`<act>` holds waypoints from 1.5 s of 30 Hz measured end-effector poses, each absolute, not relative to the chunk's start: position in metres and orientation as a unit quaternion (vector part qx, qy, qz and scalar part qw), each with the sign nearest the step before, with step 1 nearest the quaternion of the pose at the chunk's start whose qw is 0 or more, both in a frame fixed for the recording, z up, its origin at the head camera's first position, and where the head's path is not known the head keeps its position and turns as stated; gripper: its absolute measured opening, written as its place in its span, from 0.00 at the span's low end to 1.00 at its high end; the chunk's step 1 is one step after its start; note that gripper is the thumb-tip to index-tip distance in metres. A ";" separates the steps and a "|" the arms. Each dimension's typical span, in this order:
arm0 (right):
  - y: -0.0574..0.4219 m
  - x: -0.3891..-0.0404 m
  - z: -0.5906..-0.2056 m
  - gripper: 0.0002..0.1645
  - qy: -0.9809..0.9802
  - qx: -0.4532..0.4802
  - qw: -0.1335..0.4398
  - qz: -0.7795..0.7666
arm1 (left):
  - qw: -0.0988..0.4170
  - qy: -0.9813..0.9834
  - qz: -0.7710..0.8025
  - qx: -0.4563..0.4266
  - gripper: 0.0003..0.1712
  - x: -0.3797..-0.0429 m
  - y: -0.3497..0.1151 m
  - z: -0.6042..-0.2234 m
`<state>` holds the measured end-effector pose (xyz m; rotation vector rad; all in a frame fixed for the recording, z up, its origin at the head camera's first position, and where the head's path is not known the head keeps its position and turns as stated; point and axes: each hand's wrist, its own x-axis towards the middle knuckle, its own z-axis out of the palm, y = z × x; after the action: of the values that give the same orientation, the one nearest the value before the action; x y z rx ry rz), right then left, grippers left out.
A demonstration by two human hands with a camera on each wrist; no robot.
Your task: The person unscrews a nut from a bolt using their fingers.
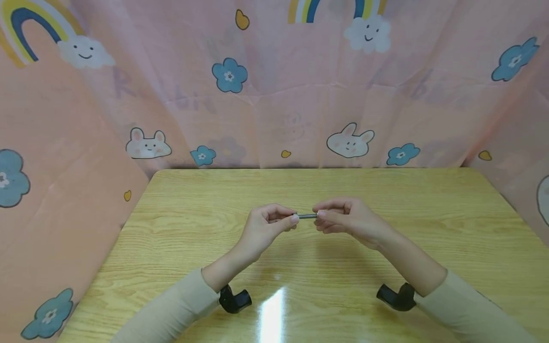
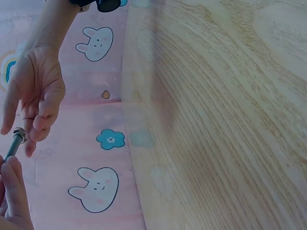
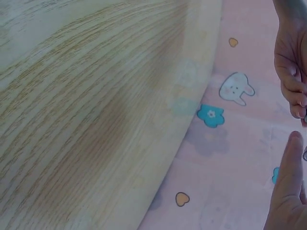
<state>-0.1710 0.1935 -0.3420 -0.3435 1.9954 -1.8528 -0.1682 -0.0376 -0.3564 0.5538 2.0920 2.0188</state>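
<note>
A grey metal bolt (image 1: pixel 307 216) lies level between the two hands, above the table. My left hand (image 1: pixel 268 226) pinches one end of it between thumb and fingertips. Threads show along its shank in the left wrist view, with a shiny nut (image 2: pixel 19 134) at the far end. Around that end my right hand (image 1: pixel 349 221) holds its thumb and fingers apart, the nut between them with a gap on the thumb side. At the right wrist view's edge, only a sliver of the nut (image 3: pixel 305 155) shows beside a straight right-hand digit.
Under both hands spreads a wood-grain table (image 1: pixel 193 200), with a bright light reflection near its front. Behind and beside it hangs a pink curtain (image 1: pixel 274 114) printed with rabbits, flowers and rainbows. Black wrist cameras (image 1: pixel 235 300) jut from both sleeves.
</note>
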 end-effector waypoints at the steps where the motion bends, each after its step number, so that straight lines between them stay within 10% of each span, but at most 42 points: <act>1: 0.193 -0.171 -0.342 0.24 0.713 -0.121 0.200 -0.661 | 0.091 0.704 0.679 0.187 0.13 -0.168 -0.037 -0.357; 45: 0.195 -0.173 -0.342 0.21 0.713 -0.122 0.196 -0.662 | 0.084 0.689 0.693 0.194 0.13 -0.170 -0.036 -0.361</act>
<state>-0.1732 0.1953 -0.3420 -0.3427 1.9985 -1.8543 -0.1697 -0.0362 -0.3614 0.5797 2.0556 2.0680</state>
